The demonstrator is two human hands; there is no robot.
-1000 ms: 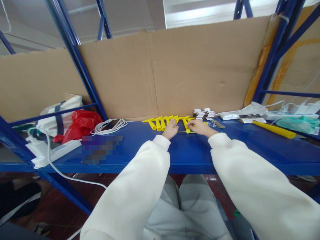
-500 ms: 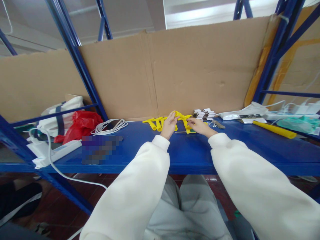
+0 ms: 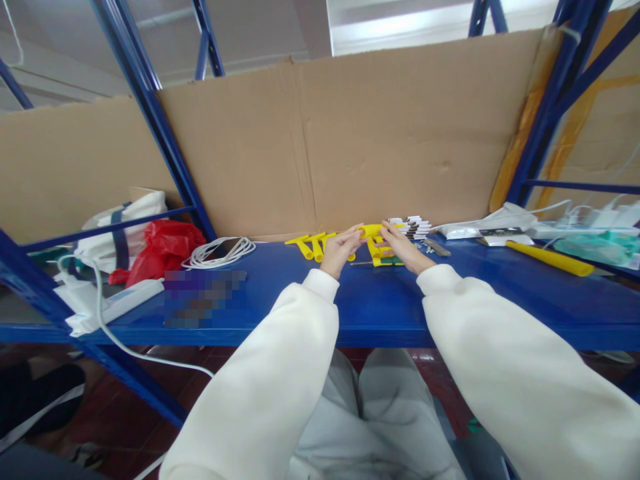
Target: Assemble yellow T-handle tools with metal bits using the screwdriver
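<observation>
My left hand (image 3: 340, 250) is closed around the left end of a yellow plastic tube-shaped part (image 3: 371, 231), held just above the blue shelf. My right hand (image 3: 403, 248) has its fingers on the right end of that part, so the two hands hold it between them. Under the right hand lie another yellow part (image 3: 373, 252) and a screwdriver (image 3: 389, 261) with a green and yellow handle, partly hidden by the fingers. Left of my left hand, several yellow parts with side arms (image 3: 306, 249) lie in a row.
Behind the right hand are stacked small white-and-brown boxes (image 3: 415, 227), with small metal pieces (image 3: 436, 249) beside them. A long yellow tube (image 3: 550, 259) lies at right. Coiled white cable (image 3: 220, 253), a red bag (image 3: 170, 247) and a power strip (image 3: 120, 303) occupy the left. Cardboard (image 3: 400, 133) stands behind.
The yellow part has shifted right and now lies level between both hands. My right hand has risen from the parts on the shelf to its right end.
</observation>
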